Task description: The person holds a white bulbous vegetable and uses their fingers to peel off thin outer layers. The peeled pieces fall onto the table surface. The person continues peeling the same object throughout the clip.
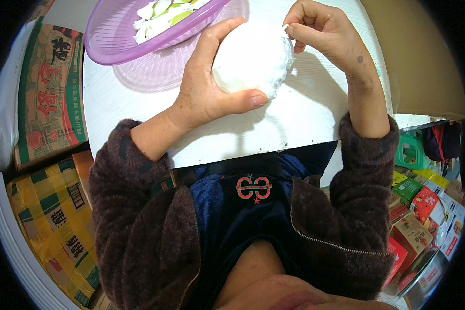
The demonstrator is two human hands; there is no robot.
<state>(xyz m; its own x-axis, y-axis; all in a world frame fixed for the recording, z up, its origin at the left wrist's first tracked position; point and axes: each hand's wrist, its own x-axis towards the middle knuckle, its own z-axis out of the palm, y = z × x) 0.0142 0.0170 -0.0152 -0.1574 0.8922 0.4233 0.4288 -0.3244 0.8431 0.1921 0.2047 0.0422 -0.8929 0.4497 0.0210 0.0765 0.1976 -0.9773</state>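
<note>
My left hand (209,81) is wrapped around a large round white peeled fruit, perhaps a pomelo (254,58), with the thumb along its near side. At the fruit's right edge, my right hand (319,37) pinches a small scrap of white pith (285,29) between thumb and forefinger. The fruit is held over a white tabletop (217,139). Behind my left hand, a purple ribbed plastic basin (112,54) holds pieces of green and white peel (166,17).
Printed cardboard boxes (48,93) and a yellow taped carton (58,224) stand left of the table. Brown cardboard (418,58) borders its right side. At the lower right are a green plastic basket (412,149) and several colourful packages (414,232).
</note>
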